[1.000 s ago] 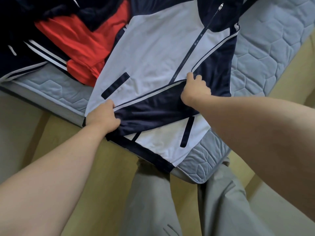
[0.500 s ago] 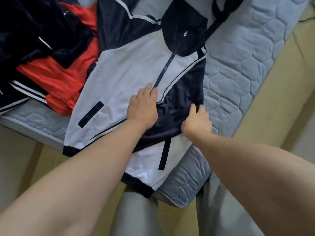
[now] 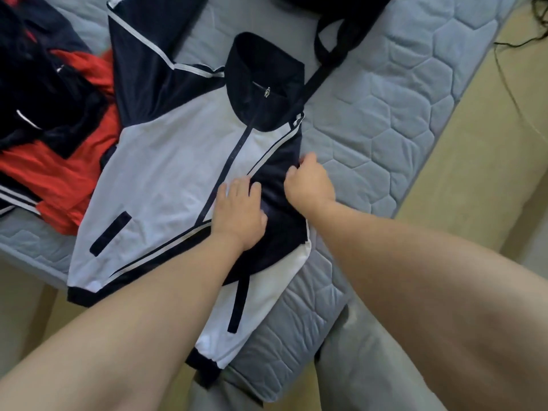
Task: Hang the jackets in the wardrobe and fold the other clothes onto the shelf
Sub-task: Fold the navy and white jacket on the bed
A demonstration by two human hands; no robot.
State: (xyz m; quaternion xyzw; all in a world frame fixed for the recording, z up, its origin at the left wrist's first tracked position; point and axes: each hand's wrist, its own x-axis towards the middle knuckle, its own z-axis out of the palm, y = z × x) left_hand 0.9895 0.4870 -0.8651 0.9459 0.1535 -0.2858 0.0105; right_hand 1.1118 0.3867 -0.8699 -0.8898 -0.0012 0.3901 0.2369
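Mattress (image 3: 400, 129): jacket (image 3: 166, 179) | left hand (image 3: 238, 215) flat, pressing | right hand (image 3: 310, 185) pinching sleeve (image 3: 281, 232)

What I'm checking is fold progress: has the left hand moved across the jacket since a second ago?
Yes: the left hand went from the mattress edge inward over the track jacket and now presses beside its zipper.
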